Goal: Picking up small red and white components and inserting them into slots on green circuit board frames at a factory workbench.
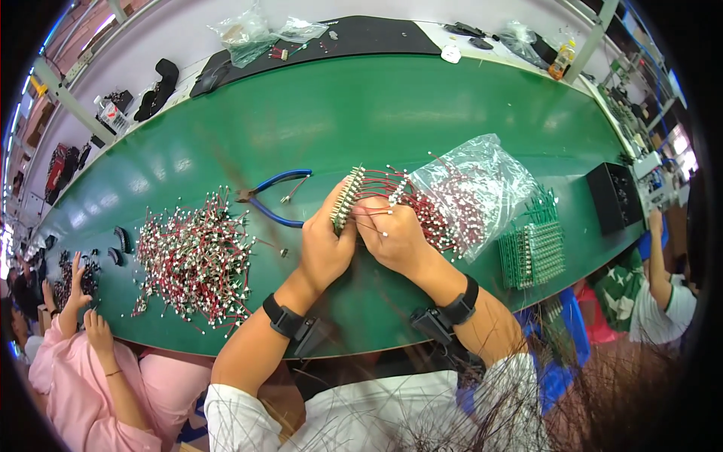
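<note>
My left hand [327,245] clamps the terminal strip [346,199] above the green table [316,120]; my right hand [395,233] pinches red wires [385,187] beside it. I should, I think, brace the strip firmly and stop neighbouring leads snagging

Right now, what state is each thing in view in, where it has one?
Left hand: closed around component strip
Right hand: fingers curled, exact grip unclear
Component strip: held, tilted, red wires attached
Blue-handled pliers: lying down, handles spread
Wired-part heap: loose, tangled
Clear bag: crumpled
Green boards: stacked together
</note>
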Motion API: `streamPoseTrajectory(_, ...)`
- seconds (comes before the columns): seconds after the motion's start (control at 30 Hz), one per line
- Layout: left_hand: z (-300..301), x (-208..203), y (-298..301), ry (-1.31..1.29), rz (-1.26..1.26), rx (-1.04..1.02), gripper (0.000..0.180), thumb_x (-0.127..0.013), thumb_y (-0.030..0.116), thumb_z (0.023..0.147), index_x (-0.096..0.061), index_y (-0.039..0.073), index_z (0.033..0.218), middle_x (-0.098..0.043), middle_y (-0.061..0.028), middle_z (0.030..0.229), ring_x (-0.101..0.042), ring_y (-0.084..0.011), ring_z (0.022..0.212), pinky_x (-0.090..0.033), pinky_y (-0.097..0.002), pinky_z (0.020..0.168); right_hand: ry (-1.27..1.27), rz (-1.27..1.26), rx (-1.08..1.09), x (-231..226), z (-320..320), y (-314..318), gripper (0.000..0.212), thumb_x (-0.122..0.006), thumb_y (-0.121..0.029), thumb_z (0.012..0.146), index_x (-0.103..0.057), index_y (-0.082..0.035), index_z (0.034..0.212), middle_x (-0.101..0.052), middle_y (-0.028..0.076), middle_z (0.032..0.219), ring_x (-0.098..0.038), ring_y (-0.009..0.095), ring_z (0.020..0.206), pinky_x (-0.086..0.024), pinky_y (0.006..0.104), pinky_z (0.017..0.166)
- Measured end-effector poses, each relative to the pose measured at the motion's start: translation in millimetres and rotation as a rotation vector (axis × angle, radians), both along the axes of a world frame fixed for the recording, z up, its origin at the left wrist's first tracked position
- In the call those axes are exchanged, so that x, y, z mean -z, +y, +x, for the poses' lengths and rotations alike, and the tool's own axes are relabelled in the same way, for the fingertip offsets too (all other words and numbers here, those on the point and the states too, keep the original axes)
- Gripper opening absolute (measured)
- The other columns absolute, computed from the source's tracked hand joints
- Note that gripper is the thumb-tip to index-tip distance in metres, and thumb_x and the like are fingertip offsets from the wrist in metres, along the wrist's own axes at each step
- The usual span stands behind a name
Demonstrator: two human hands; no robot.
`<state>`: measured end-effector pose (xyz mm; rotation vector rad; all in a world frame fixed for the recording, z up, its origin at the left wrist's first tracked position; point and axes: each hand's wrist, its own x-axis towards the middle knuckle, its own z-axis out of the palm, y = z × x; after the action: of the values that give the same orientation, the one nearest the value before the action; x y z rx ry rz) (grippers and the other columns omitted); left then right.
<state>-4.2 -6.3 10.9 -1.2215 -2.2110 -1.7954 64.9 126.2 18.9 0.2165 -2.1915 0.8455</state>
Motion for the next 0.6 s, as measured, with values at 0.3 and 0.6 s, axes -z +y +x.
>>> streamPoseTrajectory(0.3, 0.6, -2.5, -0.7, 0.027, -0.04, 0.016, 0.054, -0.057, -0.006, 0.087, -0.046, -0.004, 0.14, -0.064, -0.027, 0.121, -0.066, -0.0377, 0.11, -0.052, -0.0375, 0.091, -0.029, -0.062, -0.014, -2.9, 1.4, -2.0, 0.008, -0.062, -0.006, 0.09, -0.06, -0.001, 0.084, -0.062, 0.013, 0.078, -0.063, 0.036, 0.064, -0.051, 0.0424, 0.052)
streamPoseTrajectory(0.6, 1.9, -3.4, -0.9, 0.014, -0.037, 0.021, 0.052, -0.059, -0.003, 0.089, -0.047, -0.004, 0.139, -0.063, -0.0267, 0.123, -0.065, -0.0376, 0.111, -0.052, -0.0378, 0.091, -0.035, -0.066, -0.007, -2.0, 2.2, -1.6, 0.005, -0.062, 0.0, 0.091, -0.063, 0.004, 0.09, -0.065, 0.018, 0.08, -0.065, 0.037, 0.067, -0.051, 0.0392, 0.057)
